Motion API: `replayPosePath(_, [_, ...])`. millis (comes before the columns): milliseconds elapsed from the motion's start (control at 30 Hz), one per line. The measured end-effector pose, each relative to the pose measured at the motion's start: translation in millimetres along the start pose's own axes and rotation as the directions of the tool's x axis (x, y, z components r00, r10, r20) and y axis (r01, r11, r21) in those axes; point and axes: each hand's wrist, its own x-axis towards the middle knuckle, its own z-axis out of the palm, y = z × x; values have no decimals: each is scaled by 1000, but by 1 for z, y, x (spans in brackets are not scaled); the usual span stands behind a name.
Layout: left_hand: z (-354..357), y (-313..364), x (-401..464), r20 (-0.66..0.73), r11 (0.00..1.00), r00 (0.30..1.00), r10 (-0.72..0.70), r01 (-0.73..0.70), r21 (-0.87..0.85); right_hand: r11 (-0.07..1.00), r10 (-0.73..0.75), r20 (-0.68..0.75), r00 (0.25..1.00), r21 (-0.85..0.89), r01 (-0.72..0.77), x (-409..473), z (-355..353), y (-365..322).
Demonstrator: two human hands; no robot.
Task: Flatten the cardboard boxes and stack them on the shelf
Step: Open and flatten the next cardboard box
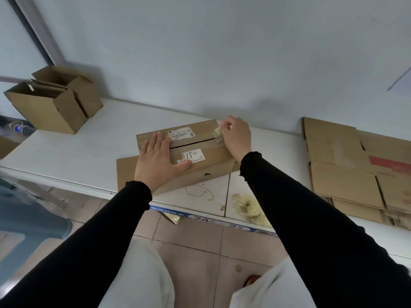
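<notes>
So the taped brown cardboard box (189, 152) sits near the white counter's (77, 147) front edge, seam running left-right — left hand (159, 161) spread flat on it, right hand (236, 135) pinching clear tape (219, 132) at the seam's right end.

- The left hand (159, 162) lies flat, fingers spread, on a taped cardboard box (195, 156) on the white desk (89, 147); the right hand (236, 135) pinches clear tape (219, 132) at the box's far end
- Flattened cardboard (355, 174) is stacked at right; two open boxes (55, 101) stand at left
</notes>
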Motion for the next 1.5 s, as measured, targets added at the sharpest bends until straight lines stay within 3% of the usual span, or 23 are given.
replayPosePath(100, [1,0,1,3,1000,1000,2,-2,6,945,-160,81,984,-275,177,-2,1,0])
replayPosePath(233, [1,1,1,5,1000,1000,0,0,11,866,-257,118,959,-411,283,-14,5,3])
replayPosePath(300, [0,1,0,1,1000,1000,6,-6,11,913,-205,104,973,-338,228,-16,10,5])
replayPosePath(367, [1,1,-1,-2,1000,1000,9,-9,10,999,-7,1,1000,-52,7,-14,11,6])
replayPosePath(433, [1,1,-1,-5,1000,1000,10,-10,19,914,286,-14,958,306,-268,-12,7,7])
replayPosePath(467, [1,1,-1,-3,1000,1000,12,-12,23,857,367,7,930,387,-341,-11,6,10])
replayPosePath(567, [1,1,-1,2,1000,1000,12,-12,27,805,418,112,901,414,-425,-11,3,10])
replayPosePath(633, [1,1,-1,4,1000,1000,12,-12,26,846,362,170,917,354,-399,-12,2,5])
replayPosePath(733, [2,1,-1,3,1000,1000,13,-13,28,950,241,137,961,169,-263,-11,0,3])
replayPosePath(800, [2,1,-1,-3,1000,1000,14,-13,26,932,268,126,955,217,-290,-10,4,5])
replayPosePath(867, [2,1,-1,-9,1000,1000,12,-12,24,855,370,107,923,349,-384,-11,9,8])
replayPosePath(967, [1,3,-1,-13,1000,1000,7,-6,18,599,574,143,806,598,-533,-15,10,13])
replayPosePath(1067, [1,3,-2,-17,1000,1000,0,0,17,656,525,252,813,489,-575,-24,-2,26])
replayPosePath(1100, [1,3,-3,-18,1000,1000,1,-1,15,626,554,227,801,519,-581,-26,-10,28])
replayPosePath(1133, [1,3,-4,-22,1000,1000,2,-2,14,509,599,254,759,611,-606,-25,-19,29])
replayPosePath(1233, [0,3,-3,-28,1000,999,16,-15,17,351,615,175,769,813,-465,-30,-51,46])
replayPosePath(1267, [0,2,-2,-28,1000,999,18,-17,18,380,570,169,804,813,-441,-36,-66,53])
replayPosePath(1367, [1,2,-2,-27,1000,999,22,-22,15,764,348,126,929,537,-359,-78,-102,56])
replayPosePath(1500, [1,2,-3,-26,1000,999,29,-28,13,963,140,221,965,195,-184,-132,-114,63])
